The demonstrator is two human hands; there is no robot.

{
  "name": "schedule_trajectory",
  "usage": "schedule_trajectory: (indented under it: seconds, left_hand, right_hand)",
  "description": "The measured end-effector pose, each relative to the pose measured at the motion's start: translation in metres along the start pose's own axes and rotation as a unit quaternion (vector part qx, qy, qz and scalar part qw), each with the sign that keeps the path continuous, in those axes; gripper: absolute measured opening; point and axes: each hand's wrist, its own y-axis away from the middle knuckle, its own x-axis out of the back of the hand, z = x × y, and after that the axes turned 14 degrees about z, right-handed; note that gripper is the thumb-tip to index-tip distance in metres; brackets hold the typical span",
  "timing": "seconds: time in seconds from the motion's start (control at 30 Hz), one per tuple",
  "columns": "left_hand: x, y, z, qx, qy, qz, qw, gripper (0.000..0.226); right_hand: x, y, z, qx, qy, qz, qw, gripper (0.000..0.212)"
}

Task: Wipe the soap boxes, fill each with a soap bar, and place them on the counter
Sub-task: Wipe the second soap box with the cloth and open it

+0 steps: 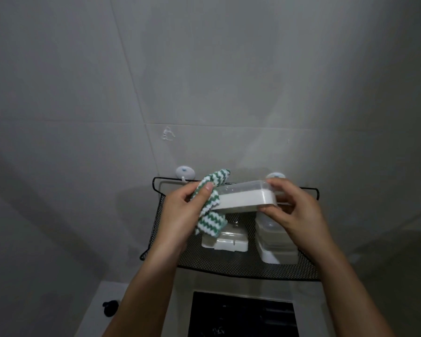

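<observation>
1. The room is dim. The far ends of both forearms are cut off by the bottom edge, and the dark rectangular opening (241, 314) below the shelf is too dark to read.
2. The left hand (180, 212) hides the near end of the soap box (248, 199) it works on; a green-and-white striped cloth (210, 210) is bunched between its curled fingers and that end, thumb pressed on top of the cloth.
3. The right hand (294, 210) grips the other end of the same box, fingers curled over the clear lid and thumb under the white base. The box is held in the air, tilted, above the black mesh shelf (229, 266).
4. Whether the held box contains a soap bar cannot be told; the lid is cloudy and the base is opaque.
5. Below the right thumb, a stack of soap boxes (276, 244) stands on the shelf, its top partly hidden by the hand; the count is unclear.
6. Below the left fingers and the hanging cloth lies another white soap box (225, 243) on the mesh, its far part covered by cloth.
7. Two suction hooks on the tiled wall hold the shelf: one (185, 172) just beyond the left fingers, the other mostly hidden behind the right fingers.
8. A small dark object (110, 307) sits near the left forearm; what it is cannot be made out.
</observation>
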Motion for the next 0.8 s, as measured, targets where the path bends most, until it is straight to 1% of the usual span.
schedule_trajectory:
  seconds: [0.1, 0.17, 0.23, 0.3, 0.37, 0.43, 0.57, 0.63, 0.7, 0.8]
  left_hand:
    - [0.002, -0.001, -0.002, 0.027, 0.016, 0.003, 0.999, 0.017]
    - [0.004, -0.001, -0.003, 0.022, 0.017, 0.004, 1.000, 0.022]
    - [0.006, 0.003, -0.004, -0.012, -0.002, 0.023, 1.000, 0.028]
    - [0.006, 0.008, -0.002, -0.055, -0.036, 0.066, 0.996, 0.031]
    - [0.003, 0.013, 0.000, -0.097, -0.080, 0.097, 0.987, 0.034]
    - [-0.002, 0.019, 0.002, -0.146, -0.143, 0.101, 0.974, 0.032]
    - [-0.010, 0.030, 0.005, -0.237, -0.255, 0.104, 0.932, 0.026]
    - [-0.013, 0.030, 0.005, -0.254, -0.293, 0.103, 0.916, 0.024]
    - [-0.016, 0.031, 0.005, -0.264, -0.313, 0.096, 0.907, 0.020]
    - [-0.020, 0.033, 0.008, -0.250, -0.300, 0.090, 0.916, 0.025]
  right_hand:
    - [0.002, 0.000, -0.002, -0.024, 0.000, 0.000, 1.000, 0.035]
    - [0.001, 0.000, -0.002, -0.065, -0.018, -0.003, 0.998, 0.028]
    - [-0.002, 0.000, -0.003, -0.102, -0.041, 0.009, 0.994, 0.021]
    - [-0.004, 0.002, -0.006, -0.134, -0.064, 0.027, 0.989, 0.016]
    - [-0.006, 0.002, -0.008, -0.162, -0.081, 0.033, 0.983, 0.014]
    - [-0.008, 0.003, -0.010, -0.187, -0.097, 0.038, 0.977, 0.014]
    - [-0.010, 0.004, -0.017, -0.214, -0.113, 0.039, 0.969, 0.012]
    - [-0.011, 0.006, -0.019, -0.223, -0.124, 0.038, 0.966, 0.011]
    - [-0.011, 0.007, -0.022, -0.230, -0.135, 0.046, 0.963, 0.011]
    - [-0.012, 0.008, -0.025, -0.223, -0.131, 0.043, 0.965, 0.018]
